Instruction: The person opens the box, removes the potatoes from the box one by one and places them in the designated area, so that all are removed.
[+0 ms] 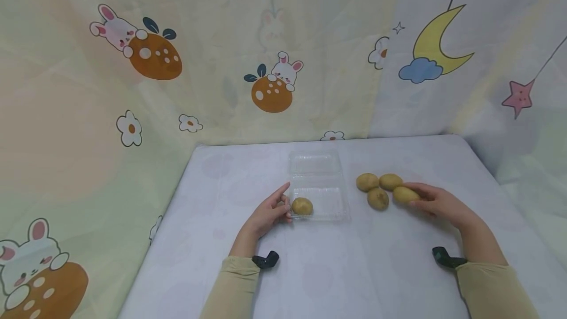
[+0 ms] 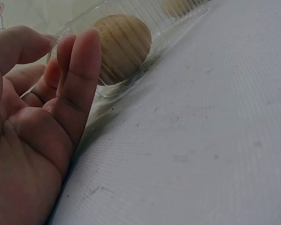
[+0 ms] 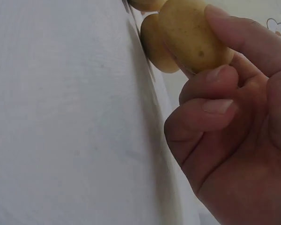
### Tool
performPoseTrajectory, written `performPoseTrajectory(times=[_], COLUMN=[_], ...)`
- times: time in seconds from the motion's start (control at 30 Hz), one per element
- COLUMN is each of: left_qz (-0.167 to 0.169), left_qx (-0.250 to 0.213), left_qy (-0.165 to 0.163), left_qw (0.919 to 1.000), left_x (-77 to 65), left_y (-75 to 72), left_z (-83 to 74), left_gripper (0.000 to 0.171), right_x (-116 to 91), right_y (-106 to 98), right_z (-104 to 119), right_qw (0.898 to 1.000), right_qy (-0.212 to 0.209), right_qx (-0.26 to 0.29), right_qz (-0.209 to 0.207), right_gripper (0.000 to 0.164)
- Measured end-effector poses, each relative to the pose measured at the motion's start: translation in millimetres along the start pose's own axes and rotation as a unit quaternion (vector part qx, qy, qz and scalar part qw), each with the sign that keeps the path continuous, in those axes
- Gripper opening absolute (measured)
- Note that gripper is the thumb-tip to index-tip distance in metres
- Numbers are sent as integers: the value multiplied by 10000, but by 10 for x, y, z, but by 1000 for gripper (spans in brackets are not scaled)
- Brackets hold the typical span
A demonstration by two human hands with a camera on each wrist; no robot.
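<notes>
A clear plastic clamshell box (image 1: 325, 203) lies with its lid (image 1: 314, 163) folded back, and one potato (image 1: 302, 206) sits in its near left corner. My left hand (image 1: 269, 214) pinches the box's left edge between thumb and fingers, the index finger pointing forward; the left wrist view shows the potato through the ribbed wall (image 2: 126, 49). To the right, my right hand (image 1: 440, 204) grips a potato (image 1: 405, 195) between thumb and fingertips, with the other fingers curled below in the right wrist view (image 3: 194, 37). Beside it are three more potatoes (image 1: 378, 199) in a cluster.
A white cloth covers the table (image 1: 336, 270), whose back edge meets a hanging printed curtain (image 1: 212, 87) with rabbits, flowers and a moon. Black wrist mounts (image 1: 267, 260) sit by both sleeves.
</notes>
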State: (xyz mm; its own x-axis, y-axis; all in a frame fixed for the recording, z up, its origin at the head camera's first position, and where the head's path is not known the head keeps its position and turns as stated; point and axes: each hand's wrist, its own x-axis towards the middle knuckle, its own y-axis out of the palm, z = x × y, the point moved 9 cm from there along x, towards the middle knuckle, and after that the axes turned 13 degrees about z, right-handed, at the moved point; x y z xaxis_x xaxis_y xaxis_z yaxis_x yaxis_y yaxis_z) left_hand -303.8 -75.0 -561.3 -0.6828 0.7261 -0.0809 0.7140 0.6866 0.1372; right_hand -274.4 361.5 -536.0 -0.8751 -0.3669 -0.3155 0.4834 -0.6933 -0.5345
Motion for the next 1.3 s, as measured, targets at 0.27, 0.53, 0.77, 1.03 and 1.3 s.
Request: performPoseTrajectory(times=[0.27, 0.53, 0.77, 1.03, 1.3], left_qz=[18, 76, 46, 14, 7], left_qx=[62, 73, 65, 65, 44], left_qy=[12, 27, 33, 34, 5], left_qw=[10000, 9999, 10000, 10000, 10000], left_x=[14, 19, 17, 15, 8], left_y=[-20, -14, -10, -10, -9], left_z=[18, 9, -3, 2, 7], left_gripper=[72, 72, 73, 72, 72], right_x=[34, 41, 59, 42, 73], right_y=[57, 74, 50, 30, 57], right_z=[-82, -59, -146, -126, -102], right_qw=[9997, 9995, 9995, 9996, 9997], right_qy=[71, -41, 248, 238, 141], right_qx=[122, 119, -40, -82, -75], right_qz=[205, 279, 175, 132, 163], right_gripper=[61, 55, 56, 58, 52])
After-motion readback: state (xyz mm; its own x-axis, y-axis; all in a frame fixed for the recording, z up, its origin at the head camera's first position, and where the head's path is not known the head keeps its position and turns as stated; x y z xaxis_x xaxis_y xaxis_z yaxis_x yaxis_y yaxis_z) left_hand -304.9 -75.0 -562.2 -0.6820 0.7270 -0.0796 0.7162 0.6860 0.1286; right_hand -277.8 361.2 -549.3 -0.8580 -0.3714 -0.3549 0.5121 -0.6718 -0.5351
